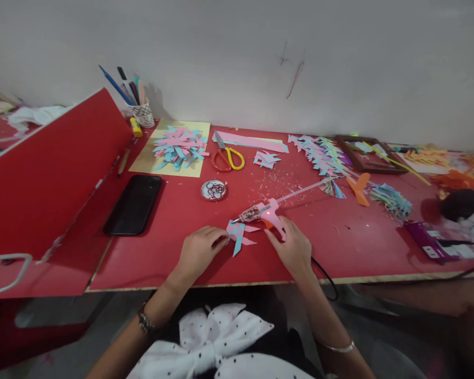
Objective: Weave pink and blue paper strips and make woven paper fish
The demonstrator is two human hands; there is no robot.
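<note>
My left hand [204, 249] pinches the left edge of a small woven fish [236, 230] of pink and blue paper strips, held just over the red table. In my right hand [293, 245] is a pink hot glue gun [269, 212], my fingers wrapped round its handle. A long glue stick [305, 188] sticks out of its back. The gun's metal nozzle points left and meets the top of the paper fish, or hovers very close to it. A small round tin lid [214, 190] lies behind my left hand.
Scissors [226, 156], a pile of paper strips [180, 147], finished paper fish [318, 152] and a wooden tray [371, 153] lie toward the wall. A black phone [134, 205] is at left, beside a red upright panel [59, 173]. A purple power box [430, 241] with cables sits at right.
</note>
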